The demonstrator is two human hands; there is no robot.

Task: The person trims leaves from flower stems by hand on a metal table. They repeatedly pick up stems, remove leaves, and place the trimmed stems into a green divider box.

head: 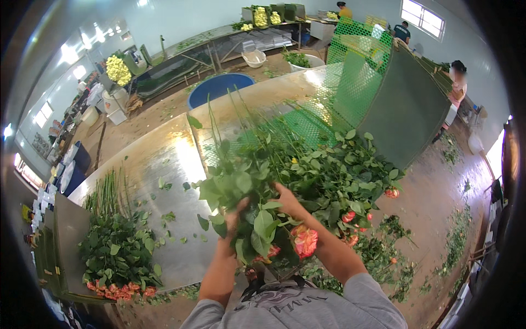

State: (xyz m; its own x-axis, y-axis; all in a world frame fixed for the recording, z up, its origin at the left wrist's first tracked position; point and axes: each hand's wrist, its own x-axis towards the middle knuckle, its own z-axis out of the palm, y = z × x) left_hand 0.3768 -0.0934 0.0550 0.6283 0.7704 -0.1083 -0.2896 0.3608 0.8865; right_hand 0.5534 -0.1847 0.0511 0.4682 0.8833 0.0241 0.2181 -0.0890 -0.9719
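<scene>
Before me, several long-stemmed roses [304, 241] with pink and yellow heads lie between my arms, heads towards my body. My left hand [237, 211] grips among their leafy stems from the left; foliage covers its fingers. From the right, my right hand [287, 200] reaches into the same leaves, thumb raised, and whether it grips a stem is hidden. A larger heap of leafy roses [337, 177] lies just to the right, its stems on green plastic netting [306, 127]. At the table's left end rests another bunch of roses [119, 246], stems pointing away.
Loose leaves lie on the metal table [176, 234]. Behind it stands a blue tub [220, 87]. A dark green panel [404, 103] rises at the right. Cut foliage [454, 236] litters the floor. One person [457, 84] stands at the right, others further back.
</scene>
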